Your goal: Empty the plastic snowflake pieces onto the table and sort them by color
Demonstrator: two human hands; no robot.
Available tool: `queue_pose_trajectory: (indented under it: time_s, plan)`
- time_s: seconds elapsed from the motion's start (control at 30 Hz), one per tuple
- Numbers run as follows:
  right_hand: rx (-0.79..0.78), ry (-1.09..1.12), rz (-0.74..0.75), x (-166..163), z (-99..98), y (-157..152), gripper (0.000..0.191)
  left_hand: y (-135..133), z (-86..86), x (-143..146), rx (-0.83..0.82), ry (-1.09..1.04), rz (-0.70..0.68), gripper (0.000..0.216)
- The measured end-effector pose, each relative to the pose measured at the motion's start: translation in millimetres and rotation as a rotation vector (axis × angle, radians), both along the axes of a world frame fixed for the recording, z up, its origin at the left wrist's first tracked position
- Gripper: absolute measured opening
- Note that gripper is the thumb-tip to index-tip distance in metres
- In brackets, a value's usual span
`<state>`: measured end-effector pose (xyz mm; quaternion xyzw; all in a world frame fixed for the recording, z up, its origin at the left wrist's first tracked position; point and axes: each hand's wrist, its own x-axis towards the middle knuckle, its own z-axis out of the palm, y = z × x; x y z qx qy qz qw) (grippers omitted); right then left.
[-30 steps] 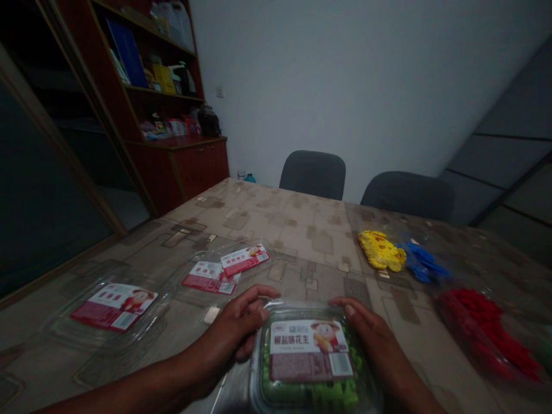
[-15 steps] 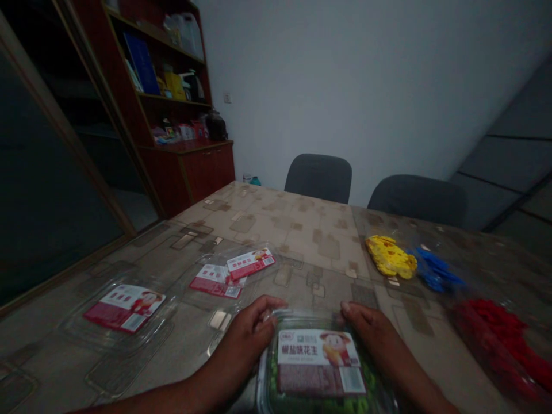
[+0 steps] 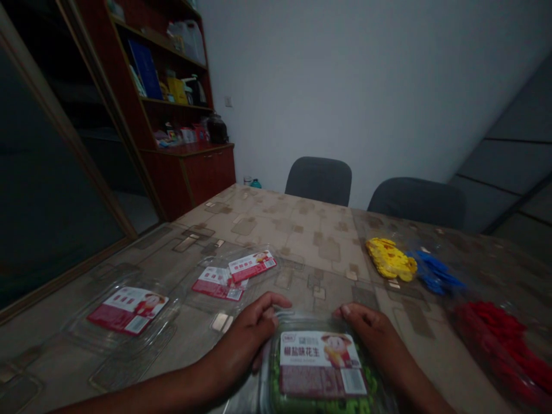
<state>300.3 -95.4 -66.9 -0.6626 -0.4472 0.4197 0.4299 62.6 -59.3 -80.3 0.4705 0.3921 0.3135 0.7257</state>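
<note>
A clear plastic box with a red and white label, filled with green pieces, lies at the near edge of the table. My left hand grips its left side, fingers curled over the far left corner. My right hand holds the right side, fingers bent over the far right corner. Both hands are closed on the box.
Empty clear boxes with red labels lie at the left and the middle of the patterned table. Piles of yellow, blue and red pieces lie to the right. Two chairs stand behind; a bookshelf is at the left.
The view has tilted up slightly, so the box and hands sit lower in the picture. The fingers of both hands have curled a little tighter on the box's far corners.
</note>
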Motion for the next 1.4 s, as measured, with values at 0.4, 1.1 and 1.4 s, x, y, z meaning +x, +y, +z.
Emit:
queue_pose_trajectory:
  time_s: [0.4,1.1,1.4]
  plan:
    - [-0.072,0.045,0.062,7.1,-7.5,-7.0,0.047,-0.6,-2.3,8.7,0.135,0.116,0.056,0.042]
    - [-0.014,-0.026,0.028,-1.6,1.4,-7.9,0.056,6.9,0.2,12.7,0.242,0.109,0.052,0.026]
    - [0.039,-0.085,0.055,-0.5,-1.1,-5.7,0.049,-3.7,8.5,1.3,1.208,0.734,-0.524,0.063]
